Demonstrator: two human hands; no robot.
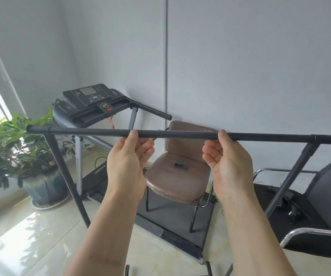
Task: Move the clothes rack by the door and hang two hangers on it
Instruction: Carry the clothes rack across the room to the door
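The black clothes rack (180, 134) stands right in front of me, its top bar running across the view at chest height and its side legs slanting down at left and right. My left hand (128, 158) and my right hand (228, 162) are raised under the middle of the bar, palms turned inward. Each thumb tip lies against the near side of the bar. The fingers curl loosely just below it and are not wrapped around it. No hangers are in view.
A brown padded chair (178, 176) stands on the belt of a treadmill (93, 96) behind the rack. A potted plant (11, 148) sits at the left by the window. A dark office chair (323, 196) is close at the right. Pale tiled floor lies at lower left.
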